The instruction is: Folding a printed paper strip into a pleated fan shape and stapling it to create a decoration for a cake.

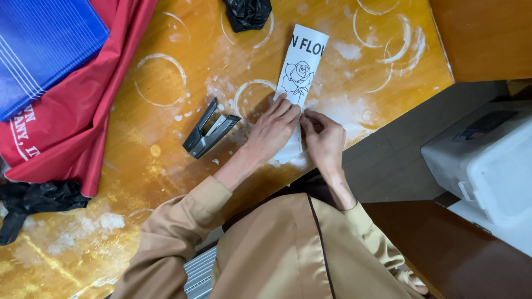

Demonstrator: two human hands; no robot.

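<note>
The table (166, 166) is orange, glossy, dusted with white powder and marked with pale rings. Well away from the hands on the left side lie a red cloth (83, 111) with a blue striped sheet (44, 50) on top of it, and a black bag (33, 202) nearer the table's front edge. Another black bag (247, 12) sits beyond the far end of the paper.

The paper strip (299, 72), white with a line-drawn rose, lies flat on the table and runs away from the person; its near end is under both hands. The left hand (272, 133) lies flat on it, fingers together and pressing down. The right hand (324, 138) pinches the strip's right edge just beside the left fingertips.

A black stapler (208, 133) rests just to the left of the left hand, jaws apart, not touched.

Risks, as I judge them: the powder could let the strip slide under the flat palm, so an edge worked by the pinch would come out crooked. A hard pull against the pressing hand could tear or crease the thin paper. Powder may also smudge the print.
</note>
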